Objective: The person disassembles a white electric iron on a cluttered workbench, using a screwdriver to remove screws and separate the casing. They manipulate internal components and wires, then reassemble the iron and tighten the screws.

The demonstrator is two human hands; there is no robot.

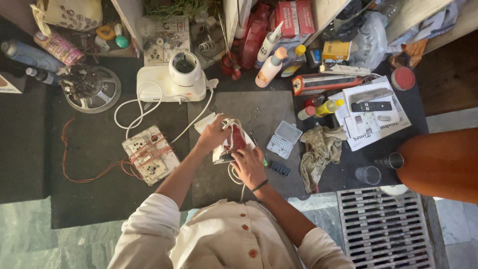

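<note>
A red and white clothes iron (pixel 233 144) is held near the middle of the dark mat (pixel 99 199), in front of the white mixer base (pixel 172 79); it lies tilted, its red part up, and its white cord (pixel 234 174) hangs toward the person. The left hand (pixel 214 133) is closed around the far end of the iron; the right hand (pixel 249 167) is pressed on the near end with fingers curled, and whether a tool is held there cannot be told. The work is judged to be in the middle; the body seems not yet taken apart, though this is not clearly shown. A small clear parts box (pixel 284 139) and a crumpled rag (pixel 321 149) are placed just to the right.
</note>
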